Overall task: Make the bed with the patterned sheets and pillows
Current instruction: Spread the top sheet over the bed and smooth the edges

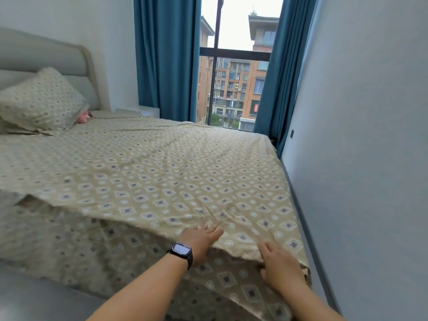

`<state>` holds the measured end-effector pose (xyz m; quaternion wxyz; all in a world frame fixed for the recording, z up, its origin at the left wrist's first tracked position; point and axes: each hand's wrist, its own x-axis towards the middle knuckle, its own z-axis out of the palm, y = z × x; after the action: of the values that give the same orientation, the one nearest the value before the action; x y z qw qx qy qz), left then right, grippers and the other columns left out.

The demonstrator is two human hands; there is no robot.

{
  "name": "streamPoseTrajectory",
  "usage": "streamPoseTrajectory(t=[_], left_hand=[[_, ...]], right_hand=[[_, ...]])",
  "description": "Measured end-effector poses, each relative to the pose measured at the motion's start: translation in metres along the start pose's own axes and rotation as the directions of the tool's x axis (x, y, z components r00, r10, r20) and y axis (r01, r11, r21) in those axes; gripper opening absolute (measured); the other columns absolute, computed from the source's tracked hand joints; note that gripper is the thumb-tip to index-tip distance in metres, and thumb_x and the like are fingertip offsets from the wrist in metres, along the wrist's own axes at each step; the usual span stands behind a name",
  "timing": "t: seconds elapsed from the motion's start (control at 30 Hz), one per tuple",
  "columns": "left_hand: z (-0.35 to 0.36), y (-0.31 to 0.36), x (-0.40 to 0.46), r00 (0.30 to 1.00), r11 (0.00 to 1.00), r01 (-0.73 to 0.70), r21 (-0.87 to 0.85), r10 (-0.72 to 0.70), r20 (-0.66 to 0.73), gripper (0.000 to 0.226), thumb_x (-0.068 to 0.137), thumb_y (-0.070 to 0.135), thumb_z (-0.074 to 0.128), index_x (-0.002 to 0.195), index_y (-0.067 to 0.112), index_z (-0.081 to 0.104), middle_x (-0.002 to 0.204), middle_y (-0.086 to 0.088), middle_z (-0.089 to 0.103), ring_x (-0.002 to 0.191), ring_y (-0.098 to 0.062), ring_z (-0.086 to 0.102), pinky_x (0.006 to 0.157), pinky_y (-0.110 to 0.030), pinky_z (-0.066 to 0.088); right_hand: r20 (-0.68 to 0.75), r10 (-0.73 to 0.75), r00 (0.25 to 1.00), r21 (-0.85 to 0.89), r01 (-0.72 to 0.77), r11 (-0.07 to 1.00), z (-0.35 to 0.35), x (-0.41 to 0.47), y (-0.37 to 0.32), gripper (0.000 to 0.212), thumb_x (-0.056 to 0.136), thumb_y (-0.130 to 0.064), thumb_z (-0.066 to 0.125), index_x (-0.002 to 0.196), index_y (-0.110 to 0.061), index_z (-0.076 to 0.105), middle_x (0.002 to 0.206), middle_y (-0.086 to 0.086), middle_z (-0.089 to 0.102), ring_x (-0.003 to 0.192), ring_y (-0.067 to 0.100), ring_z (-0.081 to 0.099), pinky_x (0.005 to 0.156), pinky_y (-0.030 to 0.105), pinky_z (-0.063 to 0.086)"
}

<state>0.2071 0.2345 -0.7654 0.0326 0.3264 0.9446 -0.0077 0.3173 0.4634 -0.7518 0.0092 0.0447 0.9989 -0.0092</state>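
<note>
Head view: we see both hands flat, fingers straight, holding nothing: left hand [202,239] and right hand [281,266] press the creased beige diamond-patterned cotton sheet [162,172] at the bed's foot corner; matching plump pillow [41,100] leans on the padded grey headboard [46,59].

The sheet [162,172] is tan with purple-centred diamonds and little white circles, and the pillow [41,100] far left has the same print. Curtains [166,56] are teal blue, the headboard [46,59] pale grey-beige, the watch [181,251] black.
</note>
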Motion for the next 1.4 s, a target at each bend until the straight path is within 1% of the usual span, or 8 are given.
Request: streamPoseTrajectory(t=[0.07, 0.2, 0.3, 0.53, 0.9, 1.17, 1.27, 1.4], left_hand=[[0.005, -0.008, -0.002, 0.998, 0.999, -0.046, -0.007, 0.045, -0.049, 0.091, 0.092, -0.002, 0.051, 0.16, 0.038, 0.008, 0.169, 0.009, 0.011, 0.155, -0.014, 0.013, 0.125, -0.037, 0.017], [-0.01, -0.013, 0.001, 0.995, 0.995, -0.01, -0.101, 0.0, -0.098, 0.06, 0.099, 0.031, 0.056, 0.153, 0.043, 0.033, 0.154, 0.01, 0.046, 0.137, -0.022, 0.049, 0.107, -0.035, 0.044], [-0.012, -0.007, -0.005, 0.994, 0.998, -0.001, -0.069, -0.007, -0.109, 0.049, 0.101, 0.038, 0.053, 0.148, 0.042, 0.042, 0.149, 0.011, 0.052, 0.13, -0.022, 0.054, 0.101, -0.037, 0.048], [-0.02, -0.006, -0.016, 0.922, 0.996, 0.087, -0.034, -0.093, -0.377, 0.016, 0.094, 0.016, 0.048, 0.101, 0.026, 0.058, 0.091, 0.003, 0.066, 0.078, -0.025, 0.063, 0.066, -0.037, 0.053], [-0.054, -0.011, -0.034, 0.891, 0.998, -0.043, 0.047, 0.06, -0.45, 0.009, 0.09, 0.013, 0.054, 0.089, 0.022, 0.058, 0.083, 0.004, 0.059, 0.072, -0.022, 0.054, 0.058, -0.031, 0.031], [-0.009, -0.04, -0.051, 0.912, 0.996, 0.011, 0.085, 0.025, -0.41, 0.037, 0.091, 0.013, 0.055, 0.126, 0.026, 0.056, 0.114, 0.003, 0.06, 0.098, -0.021, 0.058, 0.079, -0.029, 0.04], [-0.001, -0.061, -0.059, 0.892, 0.977, 0.188, 0.103, -0.125, -0.435, 0.046, 0.081, 0.002, 0.057, 0.123, 0.023, 0.053, 0.114, 0.001, 0.056, 0.102, -0.025, 0.055, 0.086, -0.035, 0.042], [-0.006, -0.061, -0.06, 0.851, 0.977, 0.21, 0.019, -0.173, -0.495, 0.02, 0.084, 0.001, 0.063, 0.094, 0.018, 0.059, 0.085, 0.0, 0.06, 0.071, -0.023, 0.052, 0.06, -0.03, 0.034]], right_hand=[[-0.132, 0.049, 0.99, -0.037, -0.054, 0.998, 0.008, -0.01, -0.001, 0.057, 0.096, -0.012, 0.046, 0.151, -0.028, 0.04, 0.146, -0.01, 0.05, 0.13, 0.016, 0.05, 0.104, 0.031, 0.044], [-0.279, 0.143, 0.95, 0.031, -0.14, 0.99, 0.012, -0.012, 0.014, 0.036, 0.099, -0.019, 0.038, 0.121, -0.036, 0.061, 0.118, -0.011, 0.065, 0.097, 0.018, 0.068, 0.073, 0.034, 0.05], [-0.295, 0.205, 0.933, 0.156, -0.164, 0.974, 0.0, -0.002, 0.011, 0.032, 0.095, -0.011, 0.035, 0.094, -0.03, 0.06, 0.107, -0.006, 0.069, 0.09, 0.023, 0.065, 0.07, 0.035, 0.047], [-0.483, 0.184, 0.856, 0.245, -0.07, 0.967, -0.036, 0.005, 0.018, 0.04, 0.089, 0.001, 0.043, 0.111, -0.024, 0.065, 0.113, 0.001, 0.064, 0.098, 0.03, 0.063, 0.067, 0.034, 0.043], [-0.014, 0.114, 0.993, 0.084, -0.113, 0.99, -0.059, -0.014, 0.039, 0.019, 0.085, -0.013, 0.042, 0.084, -0.027, 0.054, 0.097, -0.002, 0.056, 0.084, 0.02, 0.057, 0.07, 0.032, 0.047], [0.22, 0.052, 0.974, 0.07, -0.069, 0.995, -0.02, -0.021, 0.03, 0.022, 0.093, -0.018, 0.047, 0.109, -0.029, 0.056, 0.119, 0.0, 0.059, 0.107, 0.018, 0.058, 0.092, 0.033, 0.049], [-0.018, 0.055, 0.998, -0.007, -0.055, 0.998, -0.01, -0.016, 0.02, 0.02, 0.091, -0.015, 0.044, 0.099, -0.031, 0.052, 0.109, -0.006, 0.056, 0.102, 0.016, 0.053, 0.088, 0.034, 0.047], [-0.288, -0.001, 0.958, 0.027, 0.009, 1.0, -0.02, -0.009, 0.006, 0.023, 0.087, -0.005, 0.043, 0.089, -0.027, 0.05, 0.094, -0.008, 0.054, 0.086, 0.015, 0.051, 0.071, 0.029, 0.041]])
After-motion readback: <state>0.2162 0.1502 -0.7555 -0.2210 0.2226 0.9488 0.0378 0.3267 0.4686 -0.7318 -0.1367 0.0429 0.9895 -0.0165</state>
